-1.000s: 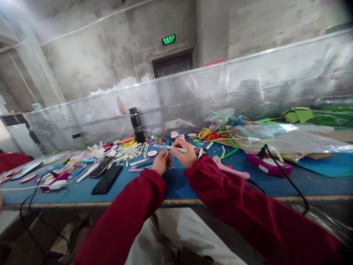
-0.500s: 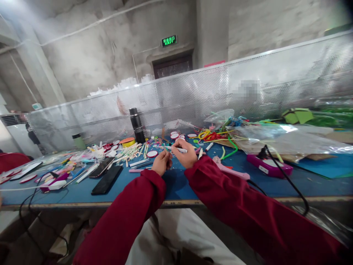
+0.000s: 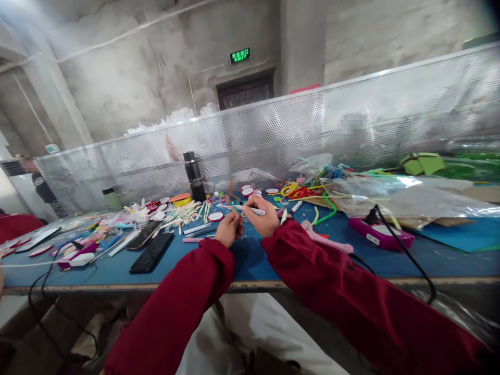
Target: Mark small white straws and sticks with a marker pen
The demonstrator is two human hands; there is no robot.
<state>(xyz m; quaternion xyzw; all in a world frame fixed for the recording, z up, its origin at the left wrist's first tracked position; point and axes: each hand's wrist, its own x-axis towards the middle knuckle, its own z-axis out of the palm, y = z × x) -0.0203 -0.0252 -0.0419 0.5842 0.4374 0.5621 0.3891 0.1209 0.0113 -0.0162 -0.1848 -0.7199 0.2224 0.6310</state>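
Both my hands are raised just above the blue table [image 3: 273, 260], close together. My right hand [image 3: 261, 216] is closed around a white marker pen [image 3: 250, 210] that points left. My left hand [image 3: 228, 229] is pinched shut on a small thin stick-like piece, too small to name, right at the pen's tip. Both sleeves are dark red. Around my hands lie round red-and-white discs [image 3: 215, 216] and loose sticks.
Two black phones [image 3: 151, 253] lie at the left. A black flask [image 3: 194, 176] stands behind. A pink glue gun [image 3: 326, 240] and a purple device [image 3: 380, 232] with a black cable sit on the right, beside plastic bags and coloured pipe cleaners [image 3: 300, 190]. A perforated metal screen backs the table.
My hands stay nearly still, with only slight shifts of the fingers. A person at the far left background has come further into view.
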